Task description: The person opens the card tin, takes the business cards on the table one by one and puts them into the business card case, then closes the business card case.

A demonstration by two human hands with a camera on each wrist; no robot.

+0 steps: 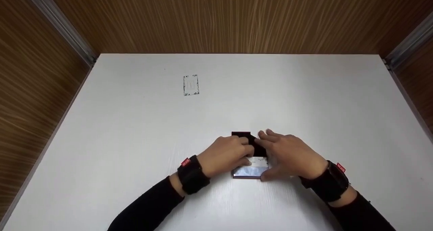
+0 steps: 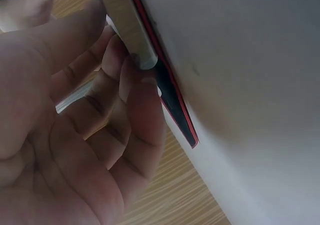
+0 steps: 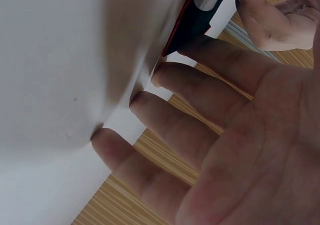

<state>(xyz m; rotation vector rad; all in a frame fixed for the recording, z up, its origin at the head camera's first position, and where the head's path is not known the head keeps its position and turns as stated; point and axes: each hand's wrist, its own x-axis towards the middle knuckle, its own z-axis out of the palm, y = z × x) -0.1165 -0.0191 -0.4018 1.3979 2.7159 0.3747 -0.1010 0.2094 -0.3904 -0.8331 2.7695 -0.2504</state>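
In the head view, a dark red-edged case (image 1: 250,156) lies near the table's (image 1: 135,139) near edge, the left hand (image 1: 225,155) curling fingers onto it, the right hand (image 1: 291,155) beside it. The left wrist view shows fingertips (image 2: 145,80) pinching its edge (image 2: 175,105). The right wrist view shows straight fingers (image 3: 165,77) resting on the table, touching the case (image 3: 187,27).

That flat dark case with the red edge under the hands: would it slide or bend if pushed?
The case lies flat and thin on the smooth white table, so it would probably slide, not tip. Its straight red edge suggests stiffness. Its glossy face may be slippery.
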